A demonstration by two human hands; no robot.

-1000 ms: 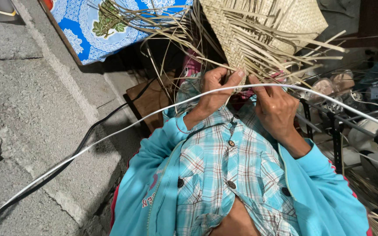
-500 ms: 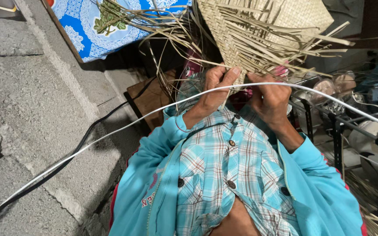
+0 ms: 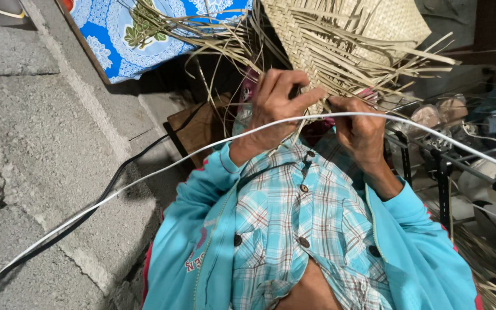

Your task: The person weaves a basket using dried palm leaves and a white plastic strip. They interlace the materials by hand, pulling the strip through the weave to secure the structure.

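Note:
A half-woven straw mat [image 3: 340, 34] with many loose tan strips hangs in front of my chest. My left hand [image 3: 276, 106] pinches strips at the mat's lower edge, thumb and fingers closed on them. My right hand [image 3: 360, 129] grips the same edge just to the right, fingers curled around strips. Both hands almost touch each other. I wear a turquoise jacket over a plaid shirt [image 3: 299, 229].
A white cable [image 3: 144, 178] and a black cable [image 3: 104, 192] cross the view in front of my arms. Grey concrete blocks [image 3: 35, 149] fill the left. A blue patterned cloth [image 3: 139, 34] lies at top left. A black metal rack [image 3: 443, 172] with objects stands on the right.
My hands have moved up a little along the mat's edge, and my left thumb now presses on the strips. The mat has shifted slightly.

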